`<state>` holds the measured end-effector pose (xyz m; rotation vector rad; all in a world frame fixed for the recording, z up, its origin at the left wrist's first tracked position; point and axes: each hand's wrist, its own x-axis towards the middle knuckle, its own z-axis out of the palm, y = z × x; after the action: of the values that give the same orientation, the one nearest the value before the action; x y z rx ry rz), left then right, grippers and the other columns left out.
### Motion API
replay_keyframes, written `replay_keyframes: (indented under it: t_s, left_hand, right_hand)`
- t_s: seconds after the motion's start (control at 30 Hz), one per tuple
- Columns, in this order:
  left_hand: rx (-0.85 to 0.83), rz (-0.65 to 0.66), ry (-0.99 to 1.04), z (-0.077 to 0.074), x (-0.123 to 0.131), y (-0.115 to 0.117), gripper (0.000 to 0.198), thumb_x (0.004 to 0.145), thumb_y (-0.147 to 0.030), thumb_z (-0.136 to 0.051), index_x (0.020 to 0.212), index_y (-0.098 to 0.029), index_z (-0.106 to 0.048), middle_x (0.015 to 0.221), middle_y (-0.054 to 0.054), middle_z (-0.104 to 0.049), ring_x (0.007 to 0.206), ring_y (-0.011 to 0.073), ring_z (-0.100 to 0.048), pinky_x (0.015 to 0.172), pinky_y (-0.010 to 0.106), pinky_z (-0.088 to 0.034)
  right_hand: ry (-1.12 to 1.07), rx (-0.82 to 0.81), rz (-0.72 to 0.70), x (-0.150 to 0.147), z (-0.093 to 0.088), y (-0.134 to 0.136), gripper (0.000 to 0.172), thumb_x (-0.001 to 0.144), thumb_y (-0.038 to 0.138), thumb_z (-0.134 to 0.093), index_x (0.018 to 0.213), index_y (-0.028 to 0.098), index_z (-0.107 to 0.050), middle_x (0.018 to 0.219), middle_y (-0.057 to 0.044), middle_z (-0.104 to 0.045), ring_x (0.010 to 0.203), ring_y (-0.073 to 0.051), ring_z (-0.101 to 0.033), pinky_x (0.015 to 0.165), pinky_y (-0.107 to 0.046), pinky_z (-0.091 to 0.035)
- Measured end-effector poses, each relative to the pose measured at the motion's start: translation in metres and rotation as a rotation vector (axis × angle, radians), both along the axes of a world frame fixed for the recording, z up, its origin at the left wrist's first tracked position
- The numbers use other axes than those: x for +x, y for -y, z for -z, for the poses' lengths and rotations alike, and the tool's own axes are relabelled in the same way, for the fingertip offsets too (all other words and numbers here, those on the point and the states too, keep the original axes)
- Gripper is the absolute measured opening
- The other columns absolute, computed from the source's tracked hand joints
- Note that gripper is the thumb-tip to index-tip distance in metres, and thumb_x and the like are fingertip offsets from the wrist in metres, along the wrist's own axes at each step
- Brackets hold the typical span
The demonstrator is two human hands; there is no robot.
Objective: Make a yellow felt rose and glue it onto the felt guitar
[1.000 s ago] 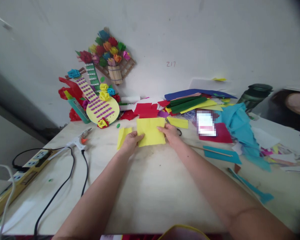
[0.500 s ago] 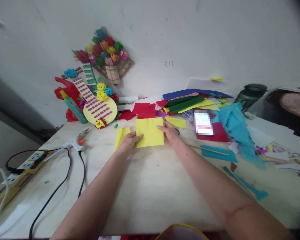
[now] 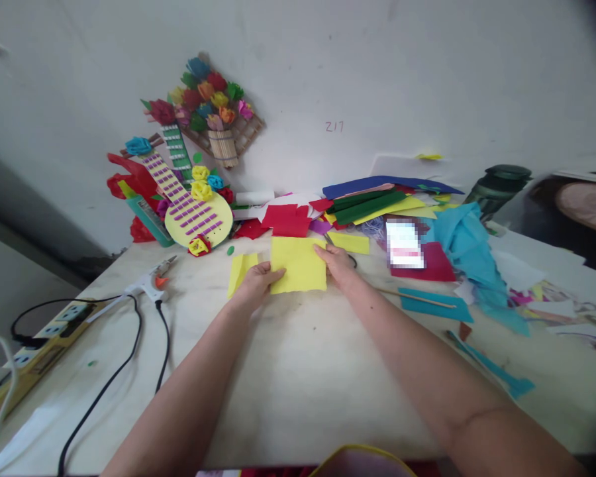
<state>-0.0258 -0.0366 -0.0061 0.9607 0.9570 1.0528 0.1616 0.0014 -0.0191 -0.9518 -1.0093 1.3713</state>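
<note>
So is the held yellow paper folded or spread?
Spread: the yellow paper lies flat on the table, left hand and right hand holding its side edges.

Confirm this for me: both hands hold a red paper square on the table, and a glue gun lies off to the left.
Not quite. The head view shows a yellow paper square, not a red one. The left hand and right hand do hold it on the table, and the glue gun lies off to the left.

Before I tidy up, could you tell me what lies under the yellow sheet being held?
Only the table shows around the yellow sheet, held by the left hand and right hand; anything beneath is covered.
</note>
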Motion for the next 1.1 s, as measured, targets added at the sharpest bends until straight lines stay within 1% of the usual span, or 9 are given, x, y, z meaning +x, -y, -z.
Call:
replay_keyframes:
  t_s: [0.2, 0.4, 0.53, 0.63, 0.73, 0.87, 0.97, 1.03, 1.1]
  left_hand:
    - [-0.005, -0.034, 0.000, 0.000, 0.001, 0.000, 0.029, 0.054, -0.024, -0.073, 0.080, -0.013, -0.064, 0.076, 0.006, -0.067, 0.070, 0.0191, -0.064, 0.068, 0.029, -0.050]
    - [0.028, -0.086, 0.033, -0.002, 0.003, 0.001, 0.026, 0.053, -0.023, -0.074, 0.074, -0.012, -0.062, 0.070, 0.005, -0.066, 0.064, 0.0163, -0.062, 0.063, 0.026, -0.048]
    - [0.055, -0.162, 0.039, -0.002, 0.001, 0.000, 0.025, 0.053, -0.026, -0.074, 0.069, -0.013, -0.060, 0.064, 0.003, -0.064, 0.059, 0.0146, -0.061, 0.059, 0.024, -0.046]
    - [0.079, -0.227, 0.036, -0.001, -0.001, -0.001, 0.026, 0.054, -0.029, -0.072, 0.072, -0.014, -0.060, 0.064, 0.002, -0.063, 0.059, 0.0142, -0.060, 0.057, 0.024, -0.045]
    - [0.098, -0.285, 0.047, 0.000, -0.002, -0.003, 0.027, 0.055, -0.031, -0.072, 0.072, -0.015, -0.060, 0.065, 0.001, -0.063, 0.058, 0.0143, -0.059, 0.055, 0.024, -0.045]
    - [0.117, -0.390, -0.017, 0.000, -0.003, -0.004, 0.029, 0.054, -0.033, -0.071, 0.074, -0.015, -0.060, 0.065, 0.001, -0.062, 0.056, 0.0134, -0.056, 0.053, 0.024, -0.043]
    - [0.247, -0.447, -0.102, 0.000, -0.003, -0.004, 0.025, 0.058, -0.035, -0.069, 0.073, -0.015, -0.062, 0.065, 0.000, -0.061, 0.057, 0.0119, -0.055, 0.055, 0.023, -0.042]
    - [0.347, -0.415, -0.119, 0.000, -0.003, -0.003, 0.022, 0.060, -0.034, -0.068, 0.074, -0.017, -0.064, 0.068, 0.000, -0.062, 0.061, 0.0125, -0.056, 0.059, 0.024, -0.042]
    - [0.417, -0.334, -0.101, -0.003, -0.002, 0.000, 0.019, 0.061, -0.033, -0.068, 0.074, -0.019, -0.066, 0.074, 0.001, -0.064, 0.069, 0.0154, -0.058, 0.065, 0.027, -0.043]
  right_hand:
    - [0.015, 0.073, 0.090, -0.001, 0.006, -0.003, 0.029, 0.056, 0.043, -0.068, 0.067, 0.017, -0.062, 0.059, 0.000, -0.062, 0.057, -0.014, -0.057, 0.056, -0.026, -0.044]
    - [0.024, 0.029, 0.100, -0.004, 0.005, -0.002, 0.028, 0.057, 0.042, -0.067, 0.067, 0.017, -0.060, 0.059, 0.001, -0.063, 0.055, -0.013, -0.057, 0.053, -0.023, -0.044]
    - [0.012, 0.004, 0.086, -0.004, 0.002, 0.000, 0.024, 0.057, 0.038, -0.066, 0.067, 0.016, -0.059, 0.056, 0.001, -0.061, 0.050, -0.011, -0.055, 0.045, -0.022, -0.042]
    - [0.030, -0.004, 0.021, -0.003, -0.002, 0.002, 0.022, 0.057, 0.034, -0.066, 0.064, 0.015, -0.058, 0.051, 0.002, -0.058, 0.041, -0.009, -0.049, 0.037, -0.021, -0.036]
    - [0.058, 0.022, -0.051, -0.002, -0.005, 0.005, 0.023, 0.056, 0.033, -0.067, 0.061, 0.014, -0.055, 0.048, 0.002, -0.057, 0.030, -0.004, -0.037, 0.029, -0.020, -0.024]
    - [0.114, -0.013, -0.107, -0.001, -0.003, 0.003, 0.024, 0.059, 0.033, -0.067, 0.055, 0.017, -0.049, 0.029, 0.008, -0.039, 0.022, -0.003, -0.023, 0.026, -0.020, -0.014]
    - [0.112, -0.068, -0.135, 0.000, 0.001, 0.000, 0.024, 0.061, 0.032, -0.067, 0.056, 0.018, -0.049, 0.024, 0.011, -0.031, 0.020, -0.004, -0.022, 0.025, -0.020, -0.016]
    - [0.056, -0.079, -0.139, 0.001, 0.002, -0.002, 0.022, 0.059, 0.030, -0.069, 0.059, 0.018, -0.051, 0.027, 0.009, -0.038, 0.022, -0.005, -0.028, 0.026, -0.019, -0.023]
    - [-0.030, -0.069, -0.149, 0.002, 0.001, -0.004, 0.021, 0.057, 0.027, -0.071, 0.064, 0.016, -0.055, 0.038, 0.005, -0.050, 0.030, -0.007, -0.042, 0.033, -0.020, -0.035]
